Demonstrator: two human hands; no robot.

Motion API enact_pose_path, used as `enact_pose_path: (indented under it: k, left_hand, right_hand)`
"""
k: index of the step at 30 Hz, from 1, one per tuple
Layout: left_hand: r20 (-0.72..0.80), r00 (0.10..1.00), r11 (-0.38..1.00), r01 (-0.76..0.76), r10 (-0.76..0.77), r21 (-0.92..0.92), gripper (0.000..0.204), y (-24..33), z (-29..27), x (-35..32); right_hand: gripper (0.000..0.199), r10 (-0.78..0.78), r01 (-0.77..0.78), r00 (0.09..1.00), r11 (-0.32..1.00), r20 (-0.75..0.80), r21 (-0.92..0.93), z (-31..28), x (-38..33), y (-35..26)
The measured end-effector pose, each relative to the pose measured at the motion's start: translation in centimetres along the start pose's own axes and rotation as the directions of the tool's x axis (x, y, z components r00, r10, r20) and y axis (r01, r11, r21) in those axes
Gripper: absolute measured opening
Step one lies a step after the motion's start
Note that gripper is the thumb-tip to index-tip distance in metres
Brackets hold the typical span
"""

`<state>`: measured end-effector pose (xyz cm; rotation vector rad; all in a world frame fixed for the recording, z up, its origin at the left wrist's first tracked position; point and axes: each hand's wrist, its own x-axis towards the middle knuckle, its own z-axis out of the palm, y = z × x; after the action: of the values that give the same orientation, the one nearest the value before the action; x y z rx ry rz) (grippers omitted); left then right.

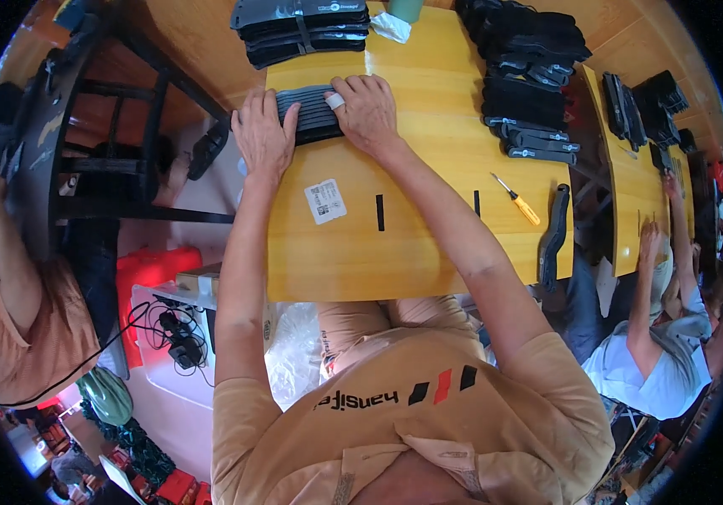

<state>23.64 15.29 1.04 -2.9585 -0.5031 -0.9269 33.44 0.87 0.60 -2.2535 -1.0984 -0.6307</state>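
Note:
A stack of thin grey and black strips [306, 112] lies at the far left of the yellow table [353, 265], its layered edges showing as parallel ridges. My left hand [262, 135] grips its left end, thumb on the near side and fingers over the far side. At the right end, my right hand [365, 114] curls its fingers over the strips, with a white wrap around one finger. Both hands press the stack from opposite ends, and its ends are hidden under them. Nearer to me lies a white label sheet [325, 201].
A strapped bundle of dark pieces [303, 38] stands beyond my hands. Dark piles [530, 109] fill the far right. A yellow-handled pointed tool [523, 208] and a curved black piece [553, 236] lie at right. People [656, 337] work at neighbouring tables; a dark stand [109, 151] is left.

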Motion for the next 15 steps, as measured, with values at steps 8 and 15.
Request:
enact_pose_path:
  k: [8,15]
  left_hand:
    - [-0.006,1.000,0.985,0.028,-0.029,-0.169,0.039,-0.28,0.59,0.09]
    - [-0.061,0.998,0.982,-0.044,0.034,-0.183,0.038,-0.25,0.76,-0.09]
  right_hand:
    - [0.020,-0.012,0.011,0.998,1.000,-0.054,-0.020,0.54,-0.29,0.01]
    - [0.021,-0.010,0.007,0.998,0.998,-0.061,-0.057,0.03,-0.56,-0.05]
